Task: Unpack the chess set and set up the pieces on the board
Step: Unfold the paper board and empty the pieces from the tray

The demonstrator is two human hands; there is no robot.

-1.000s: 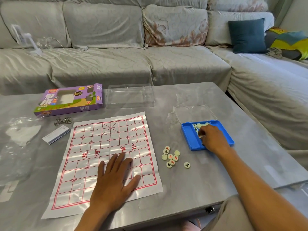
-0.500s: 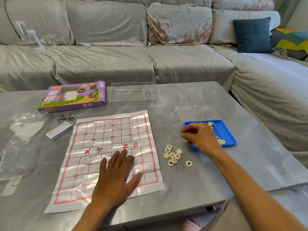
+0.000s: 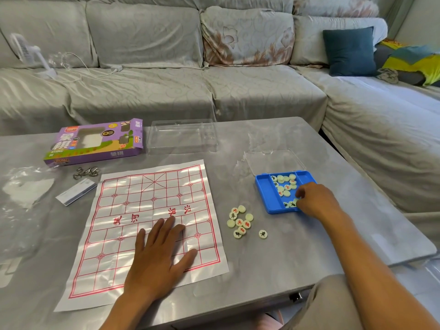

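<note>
Grey table (image 3: pixel 273 270), left hand (image 3: pixel 158 256) flat on red-lined paper board (image 3: pixel 133 210), right hand (image 3: pixel 314 201) pinching cream discs (image 3: pixel 284 186) in blue tray (image 3: pixel 264 194)

A: Where are the hands?
B: The left hand (image 3: pixel 159 259) lies flat on the paper board (image 3: pixel 133 206), toward the table's (image 3: pixel 297 258) near edge. The right hand (image 3: pixel 314 201) reaches into the blue tray (image 3: pixel 264 194) by the right edge, fingers curled among pieces.
A: Loose pieces?
B: A cluster (image 3: pixel 239 222) sits between board and tray.

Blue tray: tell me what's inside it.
The blue tray holds loose round chess pieces with red or black characters. The right hand covers its near right corner, hiding anything there.
</note>
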